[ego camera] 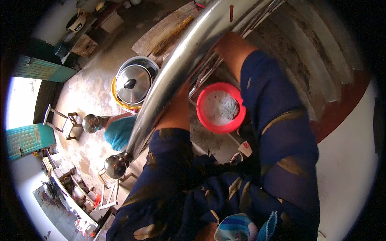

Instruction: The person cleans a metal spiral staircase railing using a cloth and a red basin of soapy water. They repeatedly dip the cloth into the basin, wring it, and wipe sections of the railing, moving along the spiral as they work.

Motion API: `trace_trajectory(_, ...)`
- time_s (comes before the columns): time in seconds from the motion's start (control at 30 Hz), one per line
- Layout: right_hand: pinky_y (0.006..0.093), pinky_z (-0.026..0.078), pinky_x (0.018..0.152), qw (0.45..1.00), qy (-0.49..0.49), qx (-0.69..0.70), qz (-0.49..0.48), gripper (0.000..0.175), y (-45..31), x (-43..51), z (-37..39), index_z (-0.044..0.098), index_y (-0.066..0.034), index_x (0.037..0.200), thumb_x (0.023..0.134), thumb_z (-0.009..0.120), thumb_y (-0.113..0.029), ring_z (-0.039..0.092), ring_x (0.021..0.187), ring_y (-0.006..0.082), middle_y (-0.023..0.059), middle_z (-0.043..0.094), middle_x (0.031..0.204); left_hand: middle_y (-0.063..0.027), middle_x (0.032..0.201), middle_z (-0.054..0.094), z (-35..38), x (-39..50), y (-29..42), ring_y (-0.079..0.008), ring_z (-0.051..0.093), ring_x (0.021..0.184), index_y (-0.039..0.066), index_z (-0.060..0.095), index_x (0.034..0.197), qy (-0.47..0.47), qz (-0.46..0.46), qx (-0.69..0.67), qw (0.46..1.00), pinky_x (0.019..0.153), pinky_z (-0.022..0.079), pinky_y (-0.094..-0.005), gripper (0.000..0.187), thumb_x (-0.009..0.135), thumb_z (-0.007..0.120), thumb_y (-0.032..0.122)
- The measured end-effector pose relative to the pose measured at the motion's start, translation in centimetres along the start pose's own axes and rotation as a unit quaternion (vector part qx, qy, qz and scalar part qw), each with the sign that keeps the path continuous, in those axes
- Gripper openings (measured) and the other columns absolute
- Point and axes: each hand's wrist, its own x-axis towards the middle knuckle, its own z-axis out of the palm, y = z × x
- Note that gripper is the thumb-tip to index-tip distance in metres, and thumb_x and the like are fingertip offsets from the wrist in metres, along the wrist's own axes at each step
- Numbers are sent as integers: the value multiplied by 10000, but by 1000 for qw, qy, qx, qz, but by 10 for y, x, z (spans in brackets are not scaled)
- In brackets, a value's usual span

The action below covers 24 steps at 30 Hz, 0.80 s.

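Observation:
Both my hands are out of view, hidden by the polished metal handrail (181, 54) that slants across in front of me. My left forearm (176, 113) runs beneath the rail at its middle. My right forearm (235, 52) reaches in higher up, beside thin metal bars (208, 70), and its far end is blurred. What either hand holds is hidden. Between my arms, a red basin (202, 120) stands on the floor with cloudy, sudsy water and a pale wet cloth (229, 108) inside. A teal cloth (119, 132) with a pinkish part lies by the rail's lower end.
Round metal knobs (115, 166) cap the railing ends. Beyond the rail are a lidded metal pot (133, 84), a yellow basin (116, 98) and a straw bundle (172, 36) on a wooden board. Concrete steps (319, 45) rise to the right. Wooden chairs (68, 126) stand to the left.

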Motion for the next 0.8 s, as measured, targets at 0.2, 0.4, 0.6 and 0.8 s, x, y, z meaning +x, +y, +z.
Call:
trace_trajectory(0.2,452,405,970,1000,-5,-16,6,330,5,-10,-13,654,-95,973,672,697,-223,606,957,272,117,647,953,-191,1189,552,-1,0,0,-350,506,1120,60,543,1226,-2,-4,-3,1000,970,369,-412,511,956,429,479)
trace_trajectory(0.4,455,389,990,999,9,-14,47,353,5,-39,-40,642,-91,989,660,707,-202,594,967,267,116,636,966,-187,1161,562,-3,0,1,-346,517,1092,56,548,1212,-1,-7,-4,1000,953,377,-412,510,956,430,481)
trace_trajectory(0.6,457,394,974,972,192,138,-10,371,-28,-100,-20,613,-80,1013,654,700,-115,584,967,288,116,627,942,-183,1132,573,-4,3,1,-343,528,1065,52,554,1197,7,-16,-1,1000,935,385,-412,510,956,430,484)
trace_trajectory(0.8,375,418,925,538,421,571,455,302,-11,-103,6,562,-46,1094,799,608,-95,563,962,222,80,610,1022,-179,1103,583,-4,4,-4,-339,539,1037,48,559,1183,16,-29,-4,999,918,394,-412,510,955,431,487)
